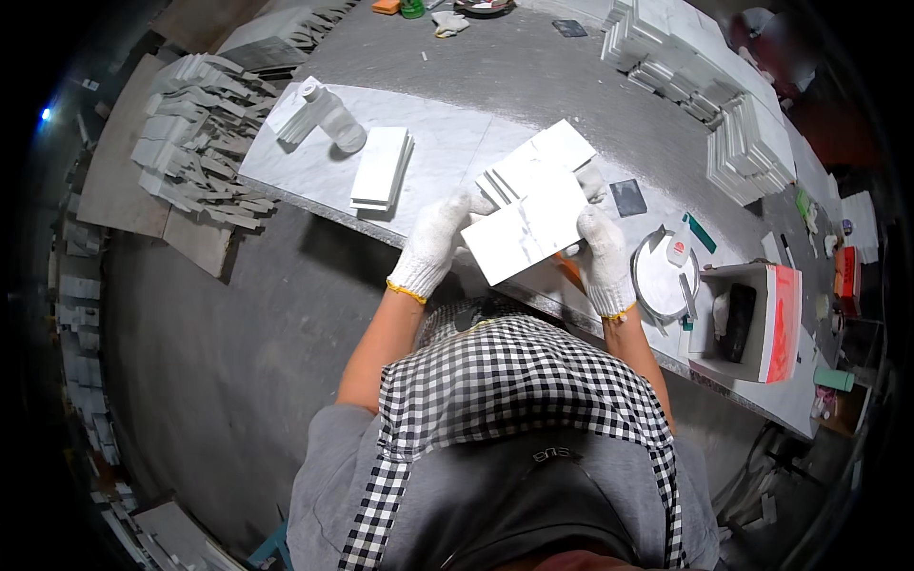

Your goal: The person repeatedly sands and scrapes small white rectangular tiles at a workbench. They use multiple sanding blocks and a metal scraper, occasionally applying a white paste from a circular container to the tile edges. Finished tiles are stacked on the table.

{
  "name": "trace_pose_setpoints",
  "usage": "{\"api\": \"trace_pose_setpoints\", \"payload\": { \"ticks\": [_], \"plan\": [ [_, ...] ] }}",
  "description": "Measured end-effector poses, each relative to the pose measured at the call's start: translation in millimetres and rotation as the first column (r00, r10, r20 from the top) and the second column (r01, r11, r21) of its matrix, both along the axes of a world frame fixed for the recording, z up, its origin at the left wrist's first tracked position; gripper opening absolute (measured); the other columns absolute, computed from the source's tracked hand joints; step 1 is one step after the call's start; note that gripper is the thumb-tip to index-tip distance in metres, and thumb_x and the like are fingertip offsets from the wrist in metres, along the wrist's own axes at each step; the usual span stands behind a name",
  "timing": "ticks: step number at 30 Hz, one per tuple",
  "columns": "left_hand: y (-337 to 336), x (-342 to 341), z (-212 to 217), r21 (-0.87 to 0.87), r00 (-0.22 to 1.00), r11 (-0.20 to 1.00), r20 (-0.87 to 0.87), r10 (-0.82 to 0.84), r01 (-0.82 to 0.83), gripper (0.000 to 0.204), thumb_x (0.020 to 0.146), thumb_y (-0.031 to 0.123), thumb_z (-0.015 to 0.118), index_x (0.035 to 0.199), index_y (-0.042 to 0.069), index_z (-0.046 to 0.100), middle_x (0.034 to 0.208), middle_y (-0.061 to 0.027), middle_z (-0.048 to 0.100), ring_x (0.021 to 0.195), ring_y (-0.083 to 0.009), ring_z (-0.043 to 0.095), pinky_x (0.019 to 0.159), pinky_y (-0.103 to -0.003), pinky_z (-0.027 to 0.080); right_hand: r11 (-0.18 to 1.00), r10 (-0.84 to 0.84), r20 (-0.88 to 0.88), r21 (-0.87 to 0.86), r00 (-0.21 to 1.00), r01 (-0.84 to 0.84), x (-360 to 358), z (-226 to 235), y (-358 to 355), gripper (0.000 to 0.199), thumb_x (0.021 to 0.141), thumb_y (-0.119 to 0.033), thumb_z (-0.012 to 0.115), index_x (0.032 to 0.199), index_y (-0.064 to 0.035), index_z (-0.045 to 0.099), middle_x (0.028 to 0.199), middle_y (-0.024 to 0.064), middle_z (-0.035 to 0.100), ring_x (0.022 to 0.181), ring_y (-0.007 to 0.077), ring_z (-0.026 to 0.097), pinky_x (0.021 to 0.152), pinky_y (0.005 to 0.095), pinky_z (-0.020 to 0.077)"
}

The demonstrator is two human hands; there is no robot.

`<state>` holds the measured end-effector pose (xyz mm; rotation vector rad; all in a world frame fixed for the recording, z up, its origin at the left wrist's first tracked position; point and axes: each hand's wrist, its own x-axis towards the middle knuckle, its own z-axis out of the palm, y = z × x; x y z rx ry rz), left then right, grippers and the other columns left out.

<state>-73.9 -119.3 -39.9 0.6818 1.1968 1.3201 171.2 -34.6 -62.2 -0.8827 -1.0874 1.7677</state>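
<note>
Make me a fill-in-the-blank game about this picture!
The left hand and right hand hold white tiles, wearing white ____.
The checked apron is white and ____.
The cuffs are edged in ____.
The bottle is to the ____ of the open box.

Missing words: gloves; black; yellow; left.

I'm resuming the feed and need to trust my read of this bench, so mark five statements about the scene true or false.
1. The left hand and right hand both touch the white tile. True.
2. Both hands are bare. False: they wear white gloves.
3. The bottle is to the right of both hands. False: it is to their left.
4. The open box has a dark object in it. True.
5. The apron is plain red. False: it is black-and-white checked.
</note>
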Motion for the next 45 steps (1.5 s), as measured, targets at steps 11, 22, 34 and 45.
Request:
{"api": "trace_pose_setpoints", "payload": {
  "ticks": [11,22,34,45],
  "plan": [
    [12,44,29,-0.093,0.911,0.985,-0.375,-0.172,0.148,0.04,0.102,0.029,0.065,0.126,-0.004,0.067,0.114,-0.0073,0.07,0.105,-0.0128,0.062,0.093,-0.03,0.05,0.972,0.111,0.396,0.146,0.912,-0.182,-6,50,-18,0.035,0.094,-0.023,0.07,0.117,0.0038,0.069,0.087,0.0041,0.068,0.077,0.0076,0.06,0.068,0.0247,0.0483],
    [21,68,-2,-0.047,0.999,0.998,0.008,0.04,-0.04,0.036,0.102,0.026,0.065,0.118,-0.006,0.069,0.101,-0.0069,0.071,0.086,-0.0124,0.065,0.075,-0.029,0.055,0.974,0.094,0.363,0.16,0.927,-0.162,2,18,-17,0.067,0.081,-0.032,0.081,0.134,0.0031,0.059,0.112,0.0102,0.07,0.093,0.0144,0.064,0.083,0.0303,0.0516],
    [27,91,-5,-0.082,0.998,0.996,0.05,0.048,-0.044,0.028,0.101,0.022,0.067,0.11,-0.004,0.07,0.098,-0.0063,0.07,0.086,-0.013,0.064,0.077,-0.03,0.054,0.976,-0.029,0.243,0.217,0.97,-0.025,24,27,-1,0.041,0.098,-0.027,0.07,0.129,-0.0001,0.063,0.096,0.0024,0.067,0.081,0.0073,0.059,0.071,0.0242,0.0502],
    [29,81,-15,-0.166,0.965,0.983,0.233,0.117,-0.079,0.034,0.102,0.023,0.065,0.123,-0.004,0.064,0.115,-0.0118,0.07,0.103,-0.0221,0.068,0.091,-0.039,0.057,0.989,-0.134,0.369,0.107,0.92,0.101,51,-8,0,0.036,0.105,-0.026,0.057,0.126,0.0012,0.068,0.091,0.0013,0.071,0.076,0.0086,0.061,0.069,0.0255,0.0508]
  ]
}}
